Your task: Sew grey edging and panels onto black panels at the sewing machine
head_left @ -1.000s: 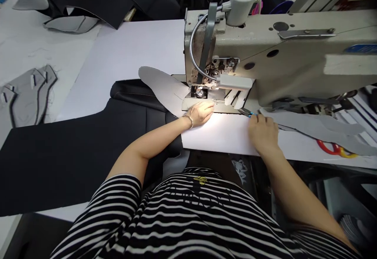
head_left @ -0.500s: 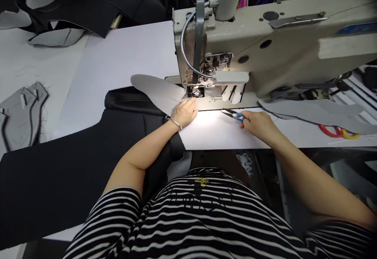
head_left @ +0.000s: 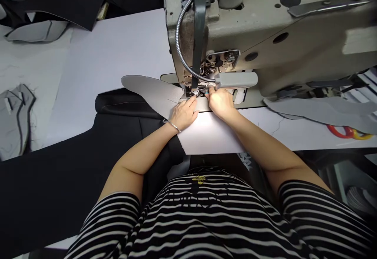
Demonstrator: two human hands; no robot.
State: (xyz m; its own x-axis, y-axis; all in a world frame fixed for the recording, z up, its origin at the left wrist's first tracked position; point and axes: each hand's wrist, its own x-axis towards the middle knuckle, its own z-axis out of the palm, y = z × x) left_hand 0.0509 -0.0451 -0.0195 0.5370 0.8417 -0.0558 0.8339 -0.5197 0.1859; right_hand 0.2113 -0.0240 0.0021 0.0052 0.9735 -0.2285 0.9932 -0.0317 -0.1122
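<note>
My left hand [head_left: 185, 113] lies flat with its fingers stretched out, at the edge of a grey leaf-shaped piece [head_left: 150, 90], just left of the needle area. That piece rests on a large black fabric panel [head_left: 67, 168] with a stitched fold. In my right hand [head_left: 222, 103], closed, are blue-handled thread snips [head_left: 207, 93], mostly hidden by the fingers. Their tip points in under the head of the sewing machine [head_left: 259, 23], close to the presser foot [head_left: 195, 92]. A lamp lights the spot between the hands.
Grey cut pieces [head_left: 321, 108] lie right of the machine bed, partly over red and yellow scissor handles [head_left: 340, 131]. More grey pieces [head_left: 14, 113] sit at the left, and dark fabric [head_left: 82, 0] is piled behind. The white table's front edge [head_left: 265, 150] runs before me.
My right hand has moved left and inward with the snips, from beside the machine bed to the presser foot. My left hand stays in place. The view has shifted closer to the machine.
</note>
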